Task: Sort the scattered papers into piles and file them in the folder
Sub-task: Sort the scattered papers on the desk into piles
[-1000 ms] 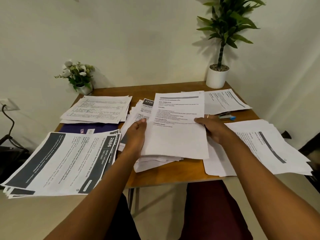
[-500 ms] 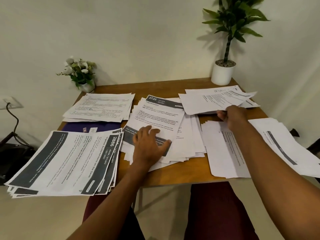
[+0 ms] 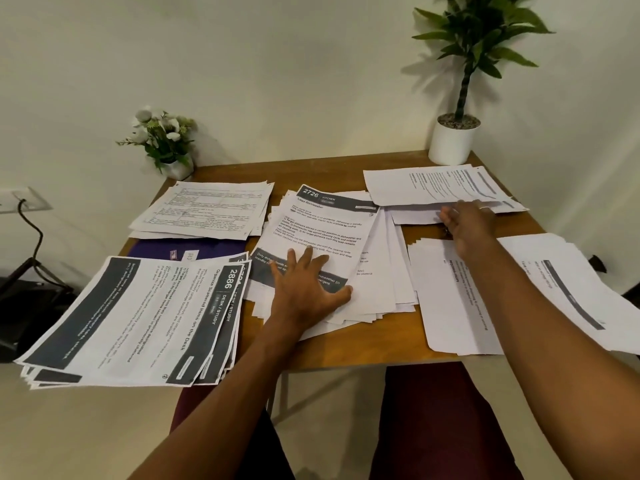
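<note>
On the centre pile (image 3: 381, 292), topped by the 2726 sheet (image 3: 332, 223): left hand (image 3: 308, 285) flat, fingers spread, pressing down, gripping nothing. Left of that pile: purple folder (image 3: 156, 251), partly under the 2886 stack (image 3: 138, 317), not yet loaded. Beyond and right of the pile: right hand (image 3: 467, 223), fingers loosened, has let go the plain sheet (image 3: 408, 188) it carried across; sheet now tops the far-right stack (image 3: 512, 206). Judgement: one more paper sorted; 2726 sheet is next.

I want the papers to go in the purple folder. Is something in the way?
Yes. The purple folder lies under two piles. The form pile covers its far edge, and the 2886 pile overlaps its near edge.
</note>
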A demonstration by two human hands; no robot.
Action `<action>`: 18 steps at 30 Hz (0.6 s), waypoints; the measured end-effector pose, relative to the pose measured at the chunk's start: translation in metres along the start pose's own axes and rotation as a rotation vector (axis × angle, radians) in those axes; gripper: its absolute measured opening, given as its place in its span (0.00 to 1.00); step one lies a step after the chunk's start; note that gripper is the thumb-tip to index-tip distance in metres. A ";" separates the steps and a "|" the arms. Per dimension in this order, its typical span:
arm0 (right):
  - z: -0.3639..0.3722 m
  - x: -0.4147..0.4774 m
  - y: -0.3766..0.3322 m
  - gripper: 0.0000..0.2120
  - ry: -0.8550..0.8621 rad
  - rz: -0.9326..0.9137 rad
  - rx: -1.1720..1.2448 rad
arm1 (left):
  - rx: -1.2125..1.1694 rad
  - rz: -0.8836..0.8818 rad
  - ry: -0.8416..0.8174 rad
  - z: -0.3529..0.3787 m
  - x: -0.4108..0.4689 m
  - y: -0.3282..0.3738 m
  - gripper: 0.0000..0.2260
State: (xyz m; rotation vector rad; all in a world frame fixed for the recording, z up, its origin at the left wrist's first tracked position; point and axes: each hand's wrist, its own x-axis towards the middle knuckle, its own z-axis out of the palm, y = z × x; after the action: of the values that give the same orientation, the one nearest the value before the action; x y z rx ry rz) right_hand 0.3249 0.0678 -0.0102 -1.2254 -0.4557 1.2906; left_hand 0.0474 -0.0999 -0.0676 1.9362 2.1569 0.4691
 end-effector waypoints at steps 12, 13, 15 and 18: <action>0.017 -0.095 0.037 0.09 -0.389 -0.042 -0.525 | -0.166 -0.099 0.118 -0.024 -0.002 0.054 0.10; 0.020 -0.102 0.039 0.13 -0.433 -0.022 -0.564 | -0.208 -0.115 0.159 -0.025 -0.005 0.057 0.09; 0.028 -0.113 0.041 0.19 -0.503 0.019 -0.629 | -0.252 -0.124 0.248 -0.028 -0.012 0.063 0.08; 0.038 -0.126 0.037 0.23 -0.608 0.036 -0.683 | -0.280 -0.084 0.285 -0.028 -0.026 0.072 0.09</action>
State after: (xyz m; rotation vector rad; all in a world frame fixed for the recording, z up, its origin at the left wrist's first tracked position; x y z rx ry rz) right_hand 0.2380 -0.0348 0.0167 -1.3662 -1.4050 1.5969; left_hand 0.1070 -0.1221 -0.0171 1.7048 2.1799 1.0250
